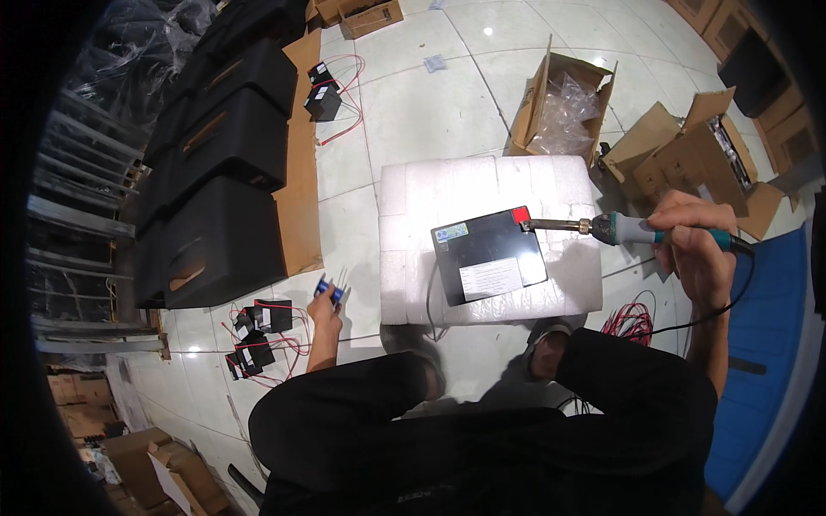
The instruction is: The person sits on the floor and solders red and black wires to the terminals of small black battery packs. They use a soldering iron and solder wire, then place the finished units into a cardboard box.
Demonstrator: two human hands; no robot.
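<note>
A black battery (482, 249) with a red cap at its upper right corner and paper labels lies on a white foam block (404, 189). My right hand (693, 241) grips a grey and teal soldering iron (628, 228), whose tip rests at the terminal beside the red cap. My left hand (324, 314), left of the foam block, holds a small blue spool (329, 291), apparently of solder wire, with thin strands sticking up from it.
Black cases (224, 232) on cardboard stand left. Small batteries with wires (271, 318) lie near my left hand, others (323, 101) farther back. Open cartons (533, 95) sit back right, red-black wire (624, 327) near my right knee, a blue mat (766, 421) at far right.
</note>
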